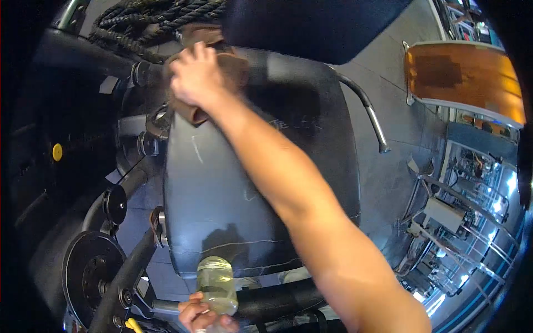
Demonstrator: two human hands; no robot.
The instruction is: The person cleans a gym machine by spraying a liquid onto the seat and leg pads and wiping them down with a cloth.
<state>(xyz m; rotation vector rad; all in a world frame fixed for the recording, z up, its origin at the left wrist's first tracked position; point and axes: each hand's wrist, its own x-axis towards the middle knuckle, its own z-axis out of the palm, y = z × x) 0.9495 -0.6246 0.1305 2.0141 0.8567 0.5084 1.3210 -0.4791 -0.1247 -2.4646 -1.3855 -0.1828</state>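
Observation:
A wide black padded bench (pixel 222 183) fills the middle of the view, with cracks across its near end and scratched letters on its surface. My right arm reaches across it, and my right hand (pixel 195 77) presses a brown cloth (pixel 235 69) against the pad's far left corner. The fingers are bent over the cloth, which is bunched and folded at its lower edge. At the bottom, my left hand (pixel 201 317) is wrapped around the lower end of a clear bottle (pixel 216 283) of pale yellowish liquid. That bottle is close to the pad's near edge.
Thick black rope (pixel 133 28) lies in a heap at the far left. A dark pad (pixel 311 28) overhangs the far end. Machine tubes and a round black weight plate (pixel 91 266) stand left. Rightward are a curved metal handle (pixel 372 119), an orange-brown board (pixel 466 77) and metal racks.

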